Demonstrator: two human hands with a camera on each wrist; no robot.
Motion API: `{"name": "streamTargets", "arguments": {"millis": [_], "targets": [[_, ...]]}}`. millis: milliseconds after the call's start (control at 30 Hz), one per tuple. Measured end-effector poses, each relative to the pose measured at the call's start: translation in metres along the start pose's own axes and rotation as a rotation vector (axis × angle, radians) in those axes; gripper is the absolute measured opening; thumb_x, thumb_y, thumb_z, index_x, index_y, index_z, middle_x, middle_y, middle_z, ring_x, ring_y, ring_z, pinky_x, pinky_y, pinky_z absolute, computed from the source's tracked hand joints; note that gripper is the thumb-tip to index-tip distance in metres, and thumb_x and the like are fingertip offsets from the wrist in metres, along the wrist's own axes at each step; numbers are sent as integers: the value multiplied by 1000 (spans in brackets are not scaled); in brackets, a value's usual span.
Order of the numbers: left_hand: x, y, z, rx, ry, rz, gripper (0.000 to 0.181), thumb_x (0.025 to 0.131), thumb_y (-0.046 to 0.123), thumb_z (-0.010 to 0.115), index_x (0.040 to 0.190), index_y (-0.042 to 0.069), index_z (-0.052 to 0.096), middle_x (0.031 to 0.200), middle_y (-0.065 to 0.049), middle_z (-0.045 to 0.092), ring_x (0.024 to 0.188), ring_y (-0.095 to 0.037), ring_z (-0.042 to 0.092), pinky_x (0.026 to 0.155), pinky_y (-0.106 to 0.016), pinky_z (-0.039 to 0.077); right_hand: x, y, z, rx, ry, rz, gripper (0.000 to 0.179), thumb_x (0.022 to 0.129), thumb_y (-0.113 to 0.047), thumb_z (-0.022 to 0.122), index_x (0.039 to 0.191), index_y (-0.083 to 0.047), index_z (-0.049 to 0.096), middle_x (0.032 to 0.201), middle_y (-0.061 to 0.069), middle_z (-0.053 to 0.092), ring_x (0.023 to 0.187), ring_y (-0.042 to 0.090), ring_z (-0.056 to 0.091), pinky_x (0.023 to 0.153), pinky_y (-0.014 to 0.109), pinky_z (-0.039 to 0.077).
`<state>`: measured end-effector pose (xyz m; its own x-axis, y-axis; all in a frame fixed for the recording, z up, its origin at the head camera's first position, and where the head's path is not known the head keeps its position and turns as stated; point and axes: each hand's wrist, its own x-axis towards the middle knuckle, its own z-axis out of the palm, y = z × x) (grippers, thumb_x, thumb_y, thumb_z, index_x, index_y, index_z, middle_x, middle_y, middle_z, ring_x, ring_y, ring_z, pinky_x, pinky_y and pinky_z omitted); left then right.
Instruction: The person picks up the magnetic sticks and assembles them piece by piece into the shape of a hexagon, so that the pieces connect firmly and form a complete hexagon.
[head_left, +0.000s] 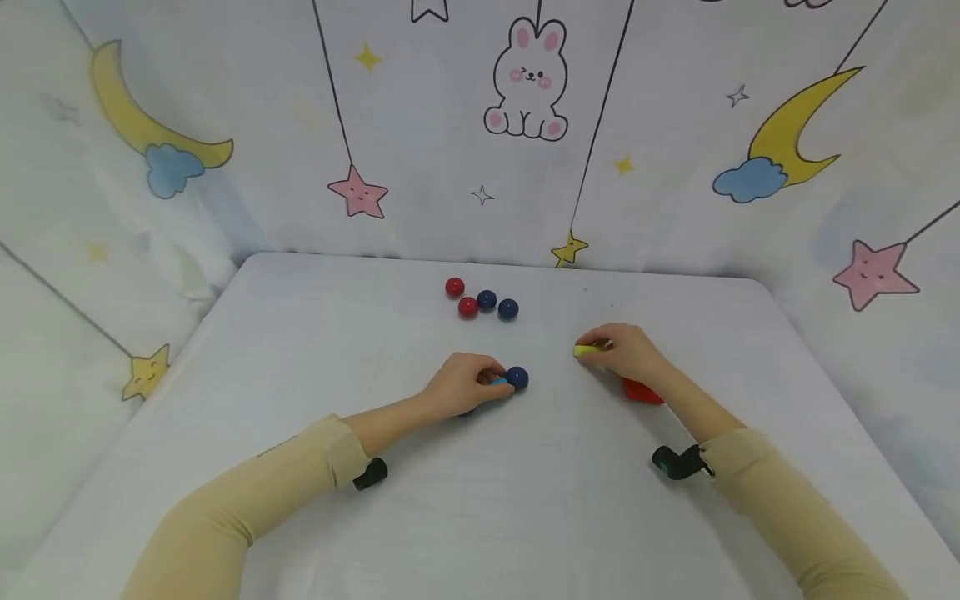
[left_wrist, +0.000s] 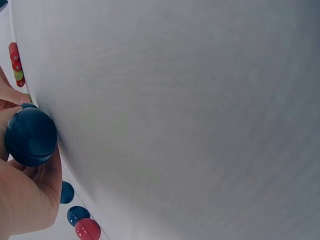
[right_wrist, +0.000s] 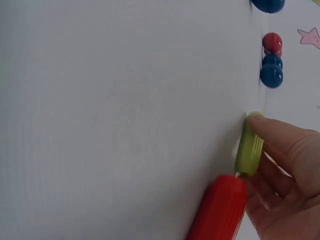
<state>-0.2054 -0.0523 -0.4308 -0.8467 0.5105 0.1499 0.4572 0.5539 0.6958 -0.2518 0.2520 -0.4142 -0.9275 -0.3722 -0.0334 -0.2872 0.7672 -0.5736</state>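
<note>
My left hand [head_left: 465, 385] pinches a small light blue piece [head_left: 500, 382], mostly hidden by the fingers. A dark blue ball [head_left: 517, 378] sits right at its fingertips. Another dark blue ball [head_left: 467, 412] shows only partly from under this hand; a large dark blue ball [left_wrist: 31, 137] overlaps the hand in the left wrist view. My right hand [head_left: 624, 350] pinches a yellow-green ridged block [right_wrist: 250, 150] between thumb and fingers, low over the table. A red ridged block [right_wrist: 220, 210] lies close to its near end, partly covered by the right wrist in the head view.
Two red balls [head_left: 468, 307] and two dark blue balls [head_left: 507, 309] are grouped towards the back of the white table [head_left: 525, 517]. Behind it hangs a printed cloth [head_left: 450, 125]. A black wrist camera part [head_left: 677, 462] juts out beside the right sleeve.
</note>
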Motion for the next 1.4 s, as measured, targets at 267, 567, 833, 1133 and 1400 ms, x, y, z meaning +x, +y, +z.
{"name": "streamTargets", "arguments": {"millis": [267,567,833,1133,1400], "targets": [[0,1,-1,-6,-2,-13,25,86,24,75,102,5,73,80,1,66,73,-10,56,68,-21,46,4,-28,22,65,-97,-213,29,87,-11,74,115,-9,71,108,0,68,101,19,60,89,39,51],[-1,2,-3,-25,4,-10,23,86,23,75,101,5,73,79,1,67,71,-8,55,66,-21,46,9,-44,28,86,-156,-328,28,87,-10,74,115,-10,71,108,-1,69,102,17,61,90,37,51],[-2,2,-4,-34,6,-33,23,86,23,76,101,6,73,79,1,66,71,-9,55,66,-21,46,12,-48,28,55,-165,-367,28,88,-8,72,116,-10,71,110,1,68,104,20,61,89,40,49],[-1,1,-4,-17,13,-50,25,86,27,75,102,7,73,81,2,66,73,-9,56,67,-22,47,12,-50,30,64,-175,-353,28,88,-10,72,116,-11,71,112,0,68,106,21,60,91,41,49],[3,0,-1,-11,5,-24,34,84,31,77,108,6,71,88,1,67,75,-10,57,68,-21,47,17,-51,40,128,-216,-357,30,89,-12,72,118,-10,68,114,0,67,107,17,60,94,37,49]]}}
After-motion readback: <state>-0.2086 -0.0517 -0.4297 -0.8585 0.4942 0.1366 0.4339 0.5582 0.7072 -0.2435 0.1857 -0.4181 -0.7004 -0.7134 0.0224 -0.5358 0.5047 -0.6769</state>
